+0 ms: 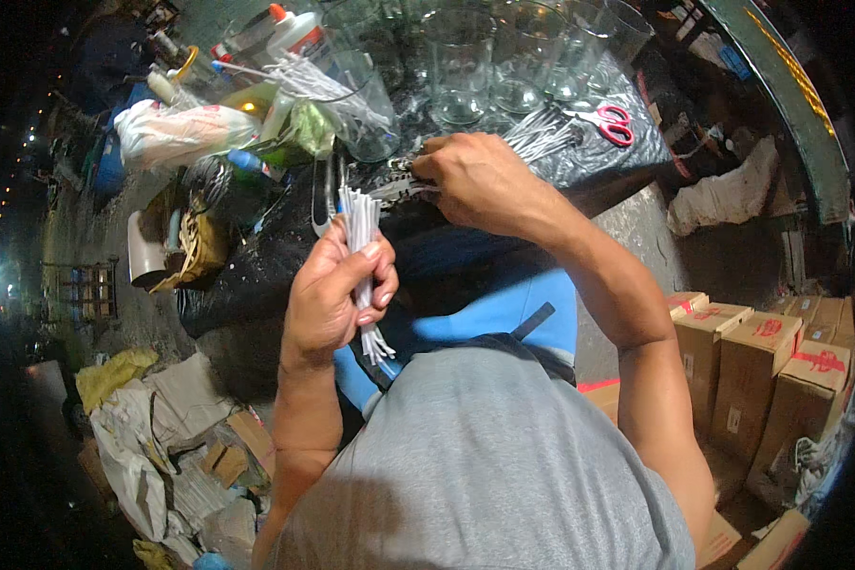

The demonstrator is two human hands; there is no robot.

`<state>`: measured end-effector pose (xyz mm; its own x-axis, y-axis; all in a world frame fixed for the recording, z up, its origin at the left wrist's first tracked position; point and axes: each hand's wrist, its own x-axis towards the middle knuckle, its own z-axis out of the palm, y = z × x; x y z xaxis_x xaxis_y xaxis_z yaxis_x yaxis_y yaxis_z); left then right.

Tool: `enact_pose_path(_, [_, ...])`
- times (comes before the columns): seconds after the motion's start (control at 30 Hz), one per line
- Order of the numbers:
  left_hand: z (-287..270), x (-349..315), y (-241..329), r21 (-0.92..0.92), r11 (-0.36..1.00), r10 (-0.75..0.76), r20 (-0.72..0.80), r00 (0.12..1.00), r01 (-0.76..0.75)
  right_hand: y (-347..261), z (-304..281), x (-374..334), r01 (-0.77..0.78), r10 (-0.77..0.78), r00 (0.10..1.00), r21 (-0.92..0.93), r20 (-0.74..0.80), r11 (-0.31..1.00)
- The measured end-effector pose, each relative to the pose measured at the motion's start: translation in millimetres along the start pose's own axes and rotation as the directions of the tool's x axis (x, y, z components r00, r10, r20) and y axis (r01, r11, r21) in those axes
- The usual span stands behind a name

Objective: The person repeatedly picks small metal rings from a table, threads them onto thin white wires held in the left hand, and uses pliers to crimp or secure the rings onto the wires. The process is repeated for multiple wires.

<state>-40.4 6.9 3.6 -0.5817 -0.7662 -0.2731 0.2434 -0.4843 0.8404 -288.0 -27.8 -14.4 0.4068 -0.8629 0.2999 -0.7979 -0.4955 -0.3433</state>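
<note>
My left hand (340,290) is closed around an upright bundle of thin white wick-like sticks (359,217), whose ends stick out above and below the fist. To its right, my right hand (480,180) reaches over the black-covered table edge with its fingers curled down. Small shiny metal-looking pieces (397,185) lie by those fingertips; what the fingers grip is hidden. Another bunch of white sticks (541,135) rests just beyond my right hand, beside scissors (610,123) with pink-red handles. More white sticks (318,84) lean in a clear glass (370,119) behind my left hand.
Several clear glass vessels (461,71) stand at the table's back. At the left are a plastic-wrapped bundle (185,133), a white bottle with an orange cap (293,28) and a basket-like container (204,247). Cardboard boxes (755,351) are stacked at right; sacks (142,446) lie lower left.
</note>
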Motion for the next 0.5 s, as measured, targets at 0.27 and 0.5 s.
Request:
enact_pose_path(0.27, [3,9,-20,-0.057,0.998,0.028,-0.057,0.998,-0.032,-2,11,9,-0.004,0.005,1.0,-0.027,0.017,1.0])
enact_pose_path(0.5, [-1,9,-33,-0.024,0.993,0.111,-0.022,0.994,-0.112,-8,8,9,-0.047,0.044,0.997,0.043,0.06,0.998])
